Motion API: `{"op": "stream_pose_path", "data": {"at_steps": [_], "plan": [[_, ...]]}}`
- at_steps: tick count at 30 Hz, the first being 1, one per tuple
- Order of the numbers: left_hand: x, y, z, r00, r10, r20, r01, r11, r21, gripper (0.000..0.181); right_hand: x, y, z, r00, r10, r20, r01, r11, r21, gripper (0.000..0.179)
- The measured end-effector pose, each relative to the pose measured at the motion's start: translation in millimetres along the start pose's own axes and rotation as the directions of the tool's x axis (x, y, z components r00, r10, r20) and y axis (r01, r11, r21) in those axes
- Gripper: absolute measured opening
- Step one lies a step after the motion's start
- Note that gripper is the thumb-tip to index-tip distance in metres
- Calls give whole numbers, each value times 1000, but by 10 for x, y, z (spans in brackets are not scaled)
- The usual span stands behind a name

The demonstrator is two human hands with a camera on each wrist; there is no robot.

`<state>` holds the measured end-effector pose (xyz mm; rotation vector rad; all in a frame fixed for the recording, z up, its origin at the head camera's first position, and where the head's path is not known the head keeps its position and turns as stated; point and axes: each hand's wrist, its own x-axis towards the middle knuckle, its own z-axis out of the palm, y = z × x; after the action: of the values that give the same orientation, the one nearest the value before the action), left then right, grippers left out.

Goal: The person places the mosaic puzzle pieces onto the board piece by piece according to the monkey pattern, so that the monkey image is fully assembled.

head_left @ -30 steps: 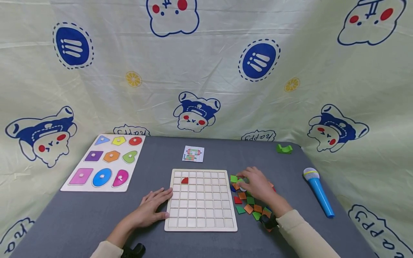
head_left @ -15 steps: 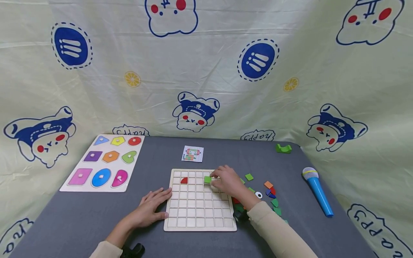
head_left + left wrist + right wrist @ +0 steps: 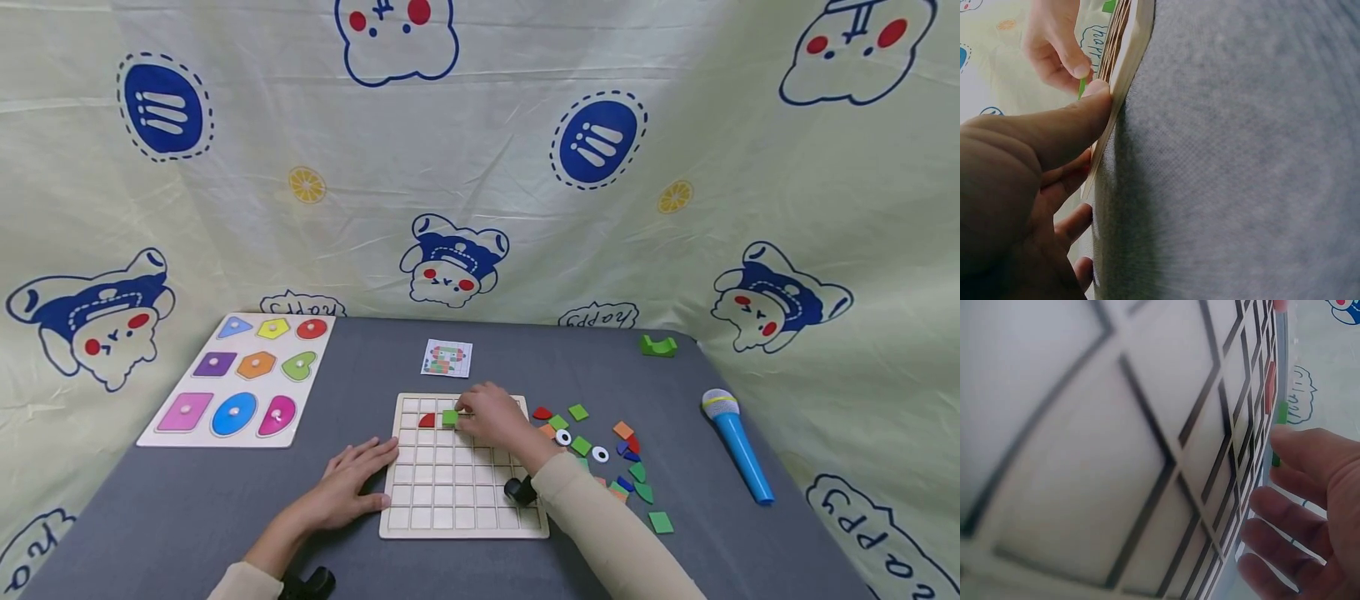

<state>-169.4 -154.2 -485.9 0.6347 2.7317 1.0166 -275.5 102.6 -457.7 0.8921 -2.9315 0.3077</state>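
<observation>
A pale wooden grid board point(image 3: 465, 521) lies flat on the table. My right hand point(image 3: 497, 417) pinches a green square tile point(image 3: 450, 418) between thumb and fingers, over the upper rows. Just left of that tile, a red quarter-round tile point(image 3: 427, 421) sits in a cell. In the right wrist view the green tile point(image 3: 1281, 414) stands out from the fingertips, close to the board's surface. My left hand point(image 3: 347, 487) lies with fingers extended against the board's left edge. The left wrist view has its thumb point(image 3: 1079, 122) touching the board's rim.
Several loose green, orange, red and blue tiles point(image 3: 660, 522) and white rings point(image 3: 600, 454) lie right of the board. A pattern card point(image 3: 447, 358) lies behind it. A shape puzzle point(image 3: 240, 379) is at left; a blue toy microphone point(image 3: 742, 450) and green arch block point(image 3: 659, 346) are at right.
My right hand went from the loose tiles leftward over the board, carrying a green square tile up beside the red one. The left hand stayed at the board's edge.
</observation>
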Motion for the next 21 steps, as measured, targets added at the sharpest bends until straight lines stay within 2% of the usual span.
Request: {"op": "stream_pose_path", "data": {"at_steps": [7,21], "plan": [[6,-3,2,1000,-8,4,8,1000,3,66,53,-48,15,999,21,49,-21,1000,-8,17],[5,3,-2,1000,-11,3,11,1000,-4,66,74,-69,63,998,30,48,-29,999,-21,20]]}}
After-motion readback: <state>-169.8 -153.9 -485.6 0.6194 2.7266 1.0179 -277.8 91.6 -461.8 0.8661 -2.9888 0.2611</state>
